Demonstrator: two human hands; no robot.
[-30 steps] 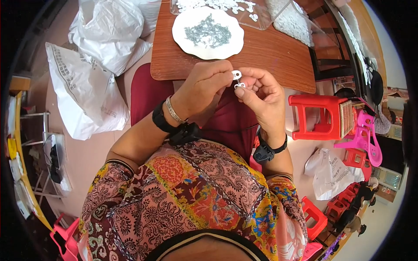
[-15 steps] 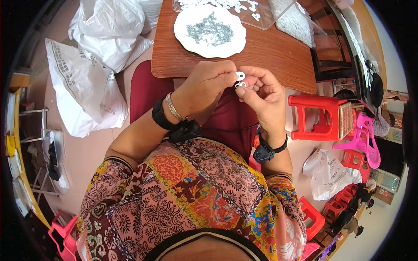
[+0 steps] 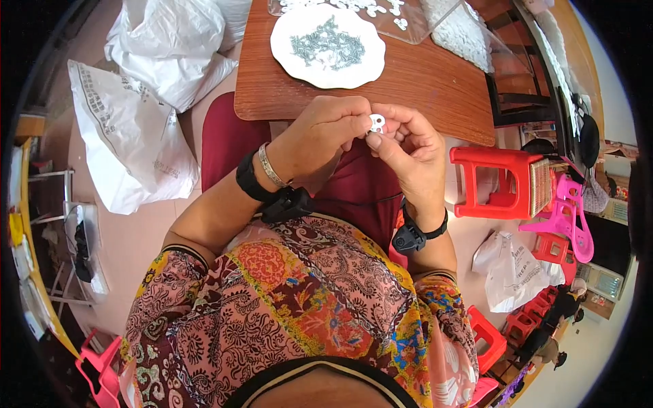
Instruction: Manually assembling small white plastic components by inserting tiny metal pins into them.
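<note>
A small white plastic part with round holes (image 3: 377,122) is pinched between my two hands, just in front of the table's near edge. My left hand (image 3: 323,132) grips its left side with thumb and forefinger. From the right, my right hand (image 3: 413,146) holds it with the thumb below and the fingers behind. The fingertips cover part of it. Beyond my hands, a scalloped white plate (image 3: 284,51) on the table bears a heap of small grey metal pieces, apparently screws (image 3: 325,42).
On the brown wooden table (image 3: 428,88) lie more white parts (image 3: 396,8) in a clear tray and a bag of white pieces (image 3: 461,37). White sacks (image 3: 136,136) stand on the floor at left. A red stool (image 3: 469,183) stands at right, people farther off.
The white plastic in my fingers has turned: two separate-looking lobes with a dark gap now show as one compact face with holes. Both hands stay in nearly the same place.
</note>
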